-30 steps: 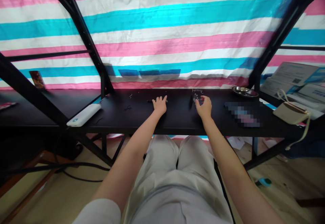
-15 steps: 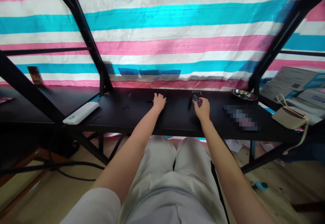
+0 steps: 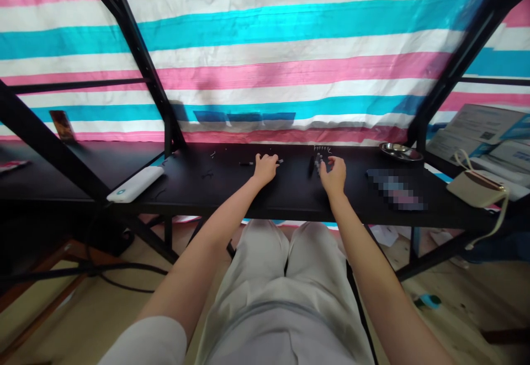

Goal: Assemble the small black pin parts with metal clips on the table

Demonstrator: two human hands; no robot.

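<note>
Status of work. Both hands are on the black tabletop (image 3: 290, 194), to the person's left of the metal dish (image 3: 401, 151).

- The right hand (image 3: 334, 173) is the nearer one to the dish. Its fingers are curled, with the tips toward a cluster of small dark parts (image 3: 314, 163).
- A short row of pins (image 3: 322, 148) lies just beyond that cluster, on the far side from the person and level with the dish.
- The left hand (image 3: 265, 167) lies farther from the dish, palm down. Its fingers are loosely bent over a slim dark tool (image 3: 247, 163), and both ends of the tool stick out past the hand.

Judgement: the work looks to be at an early or middle stage. The parts lie loose and nothing assembled can be seen. The dish shows no contents from this angle.

Limits of view.

- The parts are too small to identify.
- I cannot tell whether the right hand pinches anything or only touches the cluster.
- I cannot tell whether the left hand grips the tool or merely rests on it.
- A masked patch (image 3: 393, 188) between the right hand and the dish hides whatever lies there.
- A white power bank (image 3: 136, 184) lies well apart from the dish, past the left hand.
- A beige pouch (image 3: 474, 184) sits on the other side of the dish.
</note>
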